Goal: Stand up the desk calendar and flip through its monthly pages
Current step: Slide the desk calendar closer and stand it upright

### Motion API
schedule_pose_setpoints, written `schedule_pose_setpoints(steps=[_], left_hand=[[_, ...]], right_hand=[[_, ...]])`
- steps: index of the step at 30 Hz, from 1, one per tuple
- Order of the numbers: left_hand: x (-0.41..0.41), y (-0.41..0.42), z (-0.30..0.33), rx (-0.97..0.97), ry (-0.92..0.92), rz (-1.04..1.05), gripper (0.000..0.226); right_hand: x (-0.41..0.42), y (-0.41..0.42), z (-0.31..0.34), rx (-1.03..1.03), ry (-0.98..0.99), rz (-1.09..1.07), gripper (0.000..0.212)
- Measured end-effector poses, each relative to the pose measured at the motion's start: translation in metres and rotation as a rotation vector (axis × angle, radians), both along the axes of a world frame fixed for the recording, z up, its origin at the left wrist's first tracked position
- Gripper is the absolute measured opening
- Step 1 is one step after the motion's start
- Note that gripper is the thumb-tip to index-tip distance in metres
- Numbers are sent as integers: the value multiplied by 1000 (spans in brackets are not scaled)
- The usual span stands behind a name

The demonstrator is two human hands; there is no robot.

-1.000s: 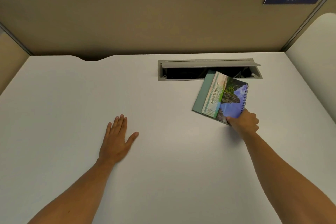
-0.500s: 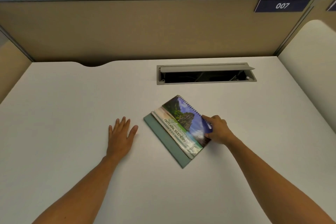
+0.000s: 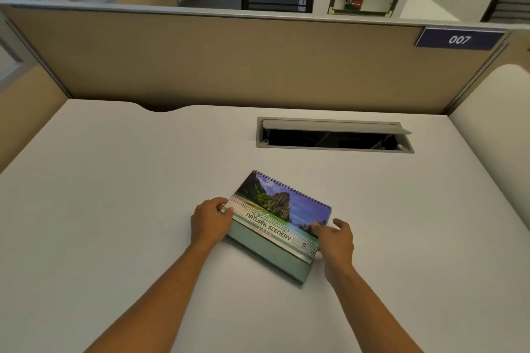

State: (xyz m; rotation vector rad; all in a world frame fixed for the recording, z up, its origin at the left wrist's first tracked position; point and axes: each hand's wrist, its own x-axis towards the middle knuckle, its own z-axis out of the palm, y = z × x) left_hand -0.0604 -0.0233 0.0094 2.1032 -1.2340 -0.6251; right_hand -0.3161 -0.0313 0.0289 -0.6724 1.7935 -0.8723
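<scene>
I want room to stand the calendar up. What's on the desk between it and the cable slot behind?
Nothing: in the head view, the desk is bare between the calendar and the cable slot.

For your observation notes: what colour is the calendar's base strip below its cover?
Muted grey-green, a plain band on the calendar, seen in the head view.

Head camera looks forward and down, close over the desk [image 3: 114, 209].
</scene>
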Motion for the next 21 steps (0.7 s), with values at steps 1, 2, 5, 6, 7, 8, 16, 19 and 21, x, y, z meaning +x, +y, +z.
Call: schedule_pose_setpoints(steps=[1,2,5,6,7,8,16,19,21], left_hand=[[4,-1,2,2,72,13,29],[9,-2,5,7,147,10,29],[28,-7,14,-9,311,8,32],[35,-8,18,-31,353,22,33],[41,-10,23,-62,393,40,33],[48,-11,27,-103,427,57,33],[100,-17,48,-373,491,22,40],[114,-26,48,-404,463,28,40],[118,-31,45,-415,441,30,38]], right_hand=[[0,-4,0,5,-29,-12,62],[1,-8,0,8,-56,-14,62],[11,-21,4,-13,-159,-22,57],[16,-26,7,-33,-178,-4,52],[22,-32,11,-57,-190,21,47],[30,-38,15,-84,-203,50,44],[92,-103,55,-402,-198,308,44],[113,-122,65,-538,-148,371,46],[124,-132,65,-614,-125,387,49]])
